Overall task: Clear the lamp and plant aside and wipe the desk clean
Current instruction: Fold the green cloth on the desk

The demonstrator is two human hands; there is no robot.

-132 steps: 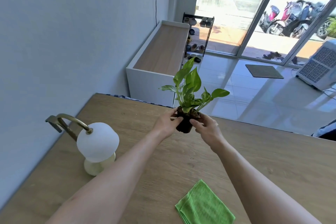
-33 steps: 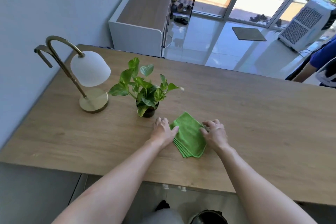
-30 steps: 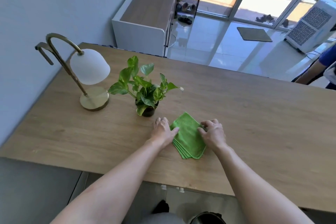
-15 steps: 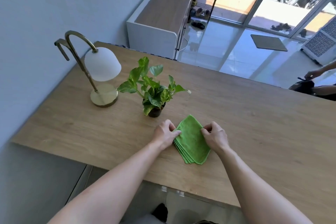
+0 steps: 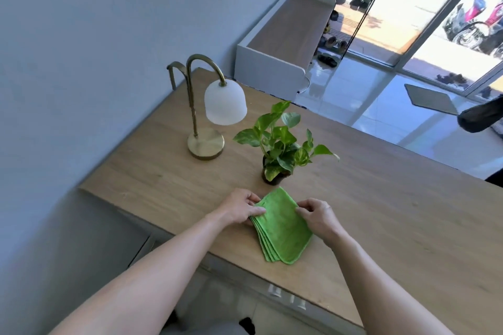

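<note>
Plant (image 5: 281,144) is now sitting by the lamp (image 5: 215,106) on the bench (image 5: 408,212), so I'm pinching the folded cloth (image 5: 283,228) with both hands, left (image 5: 239,208) and right (image 5: 317,216), getting ready to wipe.

On the desk (image 5: 381,212) lies a folded green cloth (image 5: 283,228). The left hand (image 5: 239,209) and right hand (image 5: 317,216) pinch its edges. Behind it stand the plant (image 5: 280,144) and lamp (image 5: 212,114).
</note>
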